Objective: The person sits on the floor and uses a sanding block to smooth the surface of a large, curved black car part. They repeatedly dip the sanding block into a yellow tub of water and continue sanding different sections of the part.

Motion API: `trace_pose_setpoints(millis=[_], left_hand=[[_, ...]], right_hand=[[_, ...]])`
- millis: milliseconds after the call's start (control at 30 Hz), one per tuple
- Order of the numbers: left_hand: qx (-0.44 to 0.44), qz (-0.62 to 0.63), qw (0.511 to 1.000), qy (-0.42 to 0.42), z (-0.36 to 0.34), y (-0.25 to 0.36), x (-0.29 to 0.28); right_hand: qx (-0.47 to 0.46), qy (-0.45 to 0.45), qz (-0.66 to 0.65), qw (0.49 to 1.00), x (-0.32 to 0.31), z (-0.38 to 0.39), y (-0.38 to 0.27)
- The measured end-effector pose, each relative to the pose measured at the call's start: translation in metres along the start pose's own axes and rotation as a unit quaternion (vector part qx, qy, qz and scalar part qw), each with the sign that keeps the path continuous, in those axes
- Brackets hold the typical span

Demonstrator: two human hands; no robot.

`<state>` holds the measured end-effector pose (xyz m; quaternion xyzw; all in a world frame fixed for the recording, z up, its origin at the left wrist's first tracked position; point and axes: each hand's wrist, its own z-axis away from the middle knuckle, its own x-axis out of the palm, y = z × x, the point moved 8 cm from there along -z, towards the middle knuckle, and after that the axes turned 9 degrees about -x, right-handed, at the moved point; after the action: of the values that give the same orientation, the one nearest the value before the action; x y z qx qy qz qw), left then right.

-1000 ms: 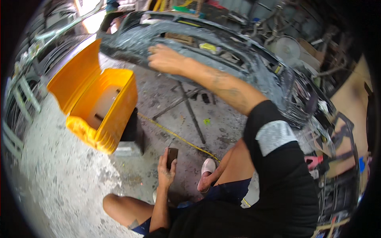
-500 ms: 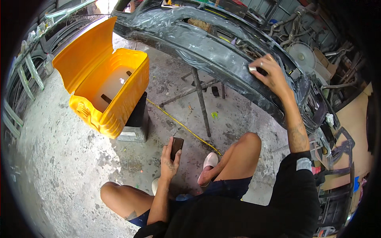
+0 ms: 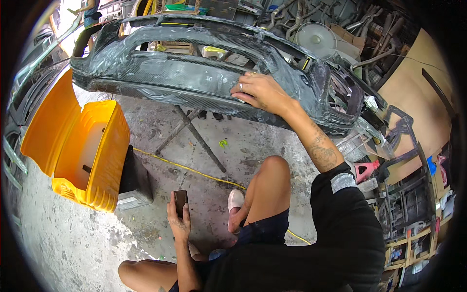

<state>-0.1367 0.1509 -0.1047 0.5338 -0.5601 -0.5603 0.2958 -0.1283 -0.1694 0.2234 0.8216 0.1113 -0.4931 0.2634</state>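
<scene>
A long car bumper [image 3: 170,75] with a dark woven surface and greyish smears lies across the far side on a stand. My right hand [image 3: 258,92] presses down on its lower panel, right of the middle. The fingers are bent over a small pale piece, mostly hidden beneath them; its kind does not show. Low in front of me, my left hand [image 3: 179,224] is closed round a dark brown rectangular block [image 3: 180,200], held upright well away from the bumper. At the left, a yellow jerrycan cut open as a tub [image 3: 104,160] holds cloudy liquid and dark pieces.
A black box [image 3: 136,182] supports the yellow tub. Under the bumper stands a dark metal leg [image 3: 202,141]. A yellow hose [image 3: 187,170] crosses the stained floor. Metal pipes, a round fan [image 3: 316,41] and brown board [image 3: 413,92] crowd the right. Another person [image 3: 90,24] stands far left.
The view has turned to the right, so the bumper and tub sit further left. My right hand has gone from raised fingertips to lying flatter on the bumper. My left hand still holds the block.
</scene>
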Motion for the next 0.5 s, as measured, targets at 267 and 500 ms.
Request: trace_pose_setpoints(millis=[267,500], left_hand=[[0.003,-0.021,1.0,0.011,0.004,-0.017,-0.003],[-0.021,-0.028,0.999,0.006,0.0,-0.004,-0.006]], right_hand=[[0.084,0.066,-0.096,0.99,-0.004,0.026,0.001],[0.075,-0.041,-0.082,0.993,-0.023,0.01,-0.007]])
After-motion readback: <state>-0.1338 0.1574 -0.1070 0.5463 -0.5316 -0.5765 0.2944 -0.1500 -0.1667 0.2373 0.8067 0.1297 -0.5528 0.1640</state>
